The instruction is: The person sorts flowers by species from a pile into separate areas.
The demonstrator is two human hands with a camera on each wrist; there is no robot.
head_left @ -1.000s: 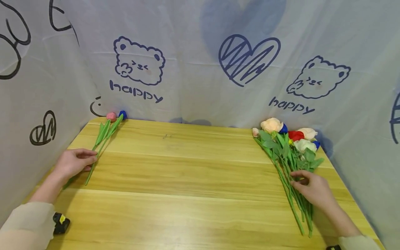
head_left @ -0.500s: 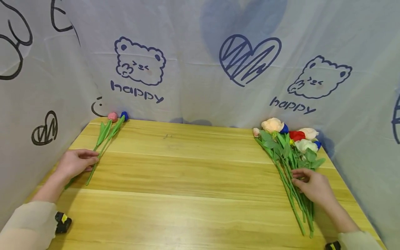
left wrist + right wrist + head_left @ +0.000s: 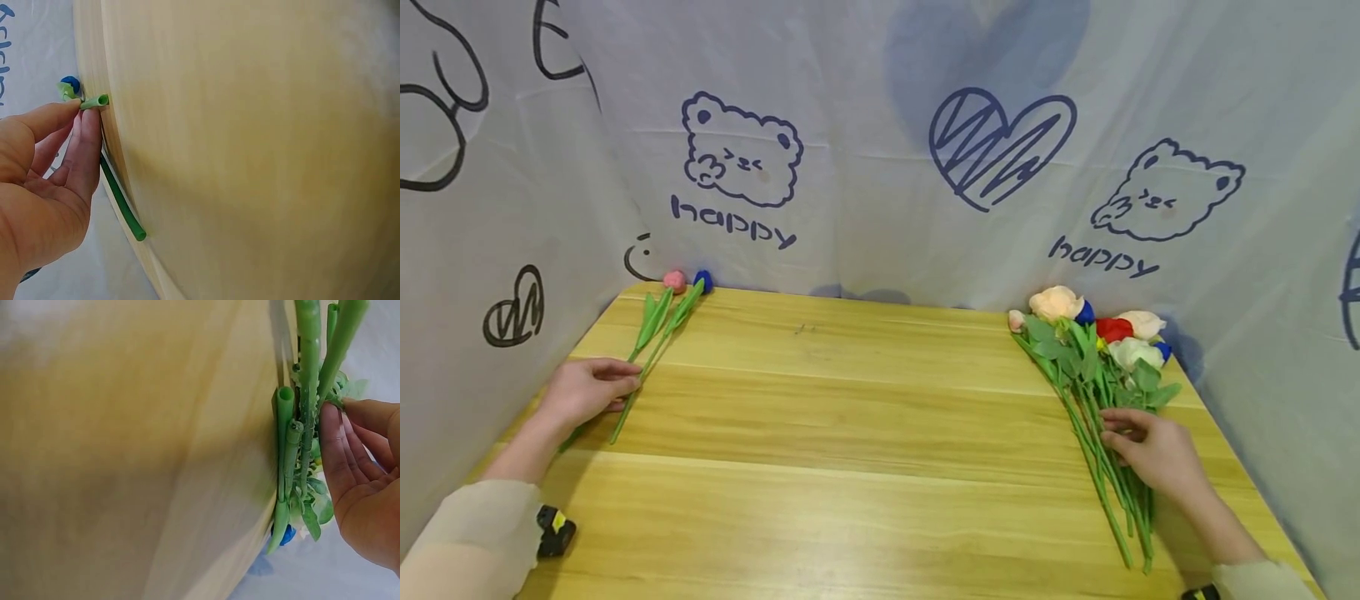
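Hardly a thing has moved: just a slight shift of the head view, with both hands staying put. Left hand [image 3: 587,392], far left, has thumb and fingertips pinched on the green-stemmed, blue-budded flower [image 3: 703,282]; beside it lies the round-headed pink flower [image 3: 674,282] on the yellowish wooden table [image 3: 850,417]. Right hand [image 3: 1153,450], fingers drawn in, pinches a thick green stem [image 3: 342,347] at the multicoloured flower bunch [image 3: 1086,362], far right.

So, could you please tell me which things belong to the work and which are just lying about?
Likely part of it:
left hand
blue flower it pinches
pink flower
right hand
flower pile

Just around:
table
drawn-on cloth
black device by left sleeve
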